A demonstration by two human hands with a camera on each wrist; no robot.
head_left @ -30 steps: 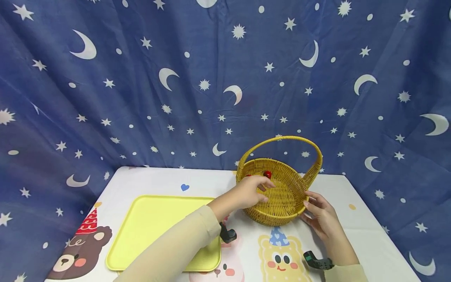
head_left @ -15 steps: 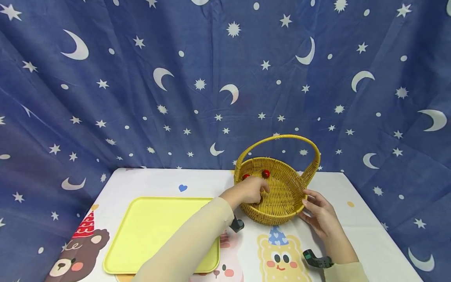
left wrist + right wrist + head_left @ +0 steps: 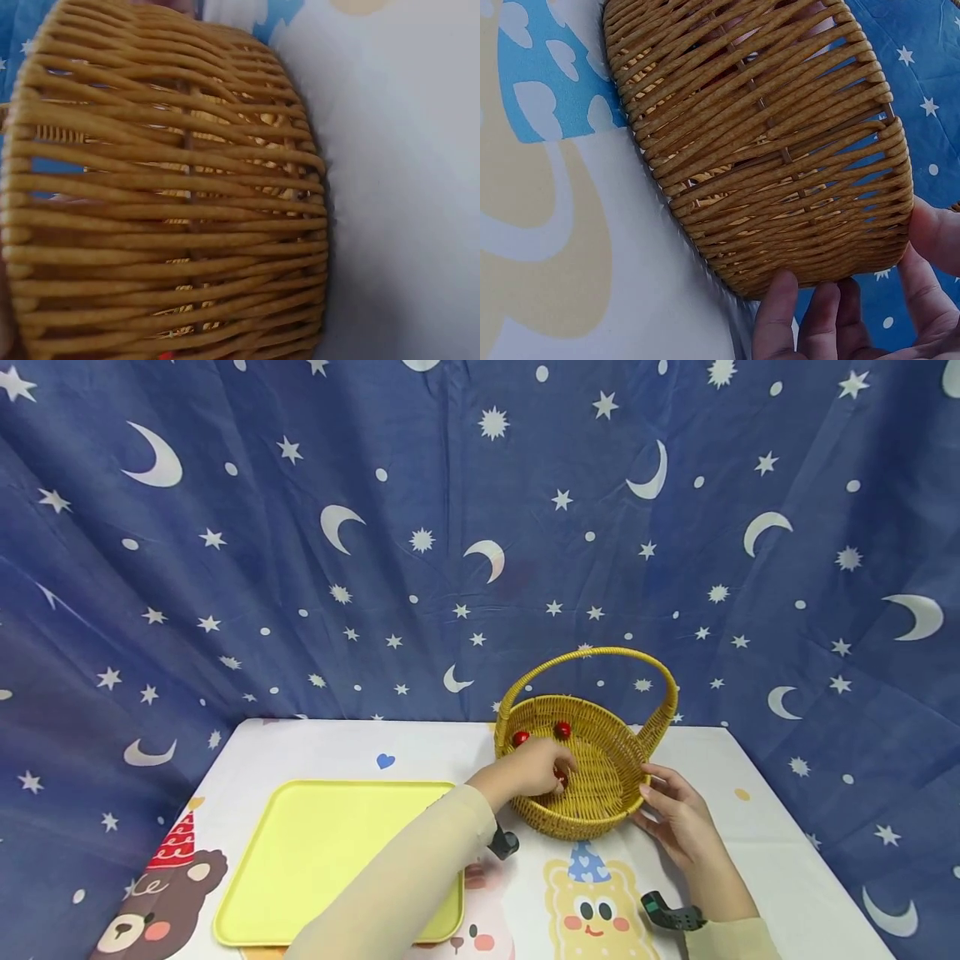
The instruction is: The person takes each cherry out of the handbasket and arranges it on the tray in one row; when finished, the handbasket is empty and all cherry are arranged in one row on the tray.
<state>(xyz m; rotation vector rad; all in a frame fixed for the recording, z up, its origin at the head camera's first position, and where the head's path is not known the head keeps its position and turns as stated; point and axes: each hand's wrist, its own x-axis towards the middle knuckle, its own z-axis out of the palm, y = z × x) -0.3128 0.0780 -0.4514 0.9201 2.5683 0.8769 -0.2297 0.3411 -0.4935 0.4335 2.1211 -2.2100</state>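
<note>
A yellow-brown wicker basket (image 3: 607,760) with a tall arched handle stands at the back right of the table. Inside it my left hand (image 3: 534,768) curls its fingers round a small dark red ball (image 3: 560,777), mostly covered by the fingers. Two more shiny red balls lie by the far left wall, one red ball (image 3: 521,738) left of the other red ball (image 3: 562,730). My right hand (image 3: 678,810) holds the basket's right side, thumb at the rim and fingers against the outer wall, as the right wrist view shows. Basket weave (image 3: 172,195) hides the left fingers in the left wrist view.
A yellow rectangular tray (image 3: 330,860) lies to the left, partly under my left forearm. The white tablecloth (image 3: 765,860) carries cartoon animal prints. Behind the table hangs a blue curtain (image 3: 420,635) with moons and stars.
My left hand has reached down into the basket, and its fingers have closed round a red ball. The right hand keeps its hold on the rim. The head view has shifted slightly.
</note>
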